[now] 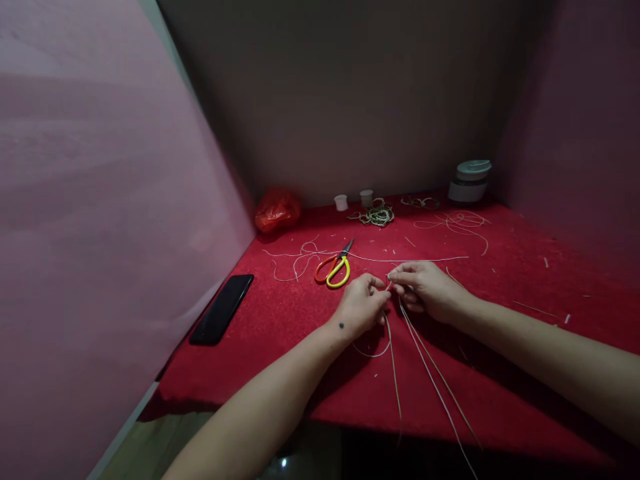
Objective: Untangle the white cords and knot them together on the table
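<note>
Pinching thin pale cords (425, 363), left hand (361, 307) and right hand (427, 290) meet over fuzzy red cloth (300, 320).

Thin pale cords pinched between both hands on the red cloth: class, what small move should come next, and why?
Probably draw the thin pale cords gently taut. Left hand and right hand pinch them at one point where fingertips meet, while the strands trail slack toward the table's near edge across the red cloth.

On the desk (280, 347), the scissors (333, 267) lie just behind the left hand (361, 307), the phone (222, 309) far to their left, the bag (277, 209), two cups (341, 202) and the cord bundle (376, 215) along the back wall.
</note>
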